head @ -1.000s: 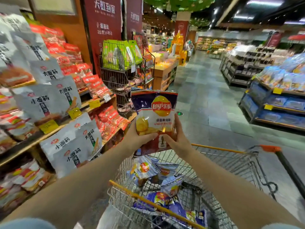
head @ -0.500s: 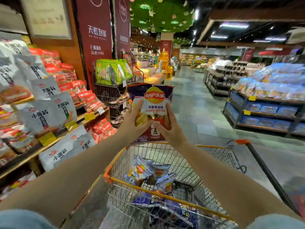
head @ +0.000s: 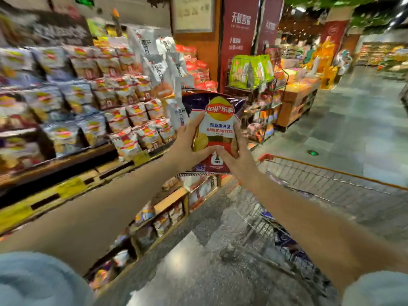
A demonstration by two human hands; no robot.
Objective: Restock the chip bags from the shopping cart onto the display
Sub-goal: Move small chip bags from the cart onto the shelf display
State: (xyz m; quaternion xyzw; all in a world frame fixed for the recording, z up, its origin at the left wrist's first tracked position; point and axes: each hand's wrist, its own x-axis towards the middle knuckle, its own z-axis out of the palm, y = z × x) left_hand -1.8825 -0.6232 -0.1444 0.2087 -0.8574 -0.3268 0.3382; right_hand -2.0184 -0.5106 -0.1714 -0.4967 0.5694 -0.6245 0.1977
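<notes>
I hold a purple and white Lay's garlic butter chip bag (head: 217, 111) upright at chest height with both hands. My left hand (head: 189, 146) grips its left side, thumb across the front. My right hand (head: 236, 157) grips its right side and lower edge. The chip display (head: 92, 129), tiered wooden shelves packed with rows of similar chip bags, fills the left. The bag hangs just right of its lower rows. The shopping cart (head: 320, 180), wire with an orange rim, stands at the lower right; a blue bag (head: 269, 215) shows inside it.
White snack bags (head: 159, 69) and red packs (head: 198, 67) stand on the shelves behind the held bag. A wire rack with green bags (head: 249, 69) and a wooden stand (head: 295, 100) lie ahead. The tiled aisle floor (head: 353, 120) runs to the right.
The view has swung left, bringing the chip display into sight. The bag and both hands have moved left, away from above the cart. Both hands keep their hold.
</notes>
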